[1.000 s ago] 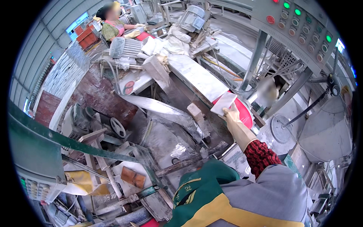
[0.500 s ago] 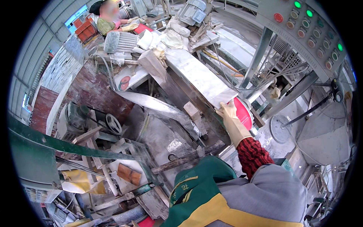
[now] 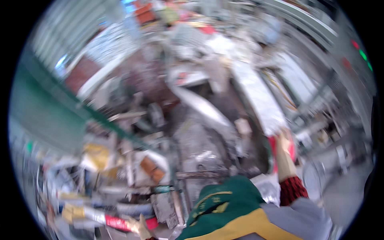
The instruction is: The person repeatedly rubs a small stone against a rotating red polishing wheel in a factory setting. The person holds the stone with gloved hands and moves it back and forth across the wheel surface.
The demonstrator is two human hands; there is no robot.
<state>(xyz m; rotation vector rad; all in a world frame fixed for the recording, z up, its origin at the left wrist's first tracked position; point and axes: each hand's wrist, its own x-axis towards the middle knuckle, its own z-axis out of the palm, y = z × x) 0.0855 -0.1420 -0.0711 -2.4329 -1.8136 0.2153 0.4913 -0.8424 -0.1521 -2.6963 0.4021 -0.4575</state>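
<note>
**Right hand (image 3: 283, 141) at the near end of a long white strip (image 3: 260, 98)**

In the head view, blurred throughout, the right hand reaches forward, gloved, fingertips at the strip's near edge; the strip runs away ahead and leftward. A red surface (image 3: 291, 150) shows on both sides of this hand. Low at left, the left hand (image 3: 138, 227) has a red-and-white band (image 3: 115, 222) just to its left. I cannot tell whether either hand grips anything.

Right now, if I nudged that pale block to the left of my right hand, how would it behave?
The pale block would probably slide rather than roll, since its outline looks boxy. It is likely stiff, as its squared shape shows no sag. Whether it is heavy for its size I can't tell, because blur hides the material.
</note>
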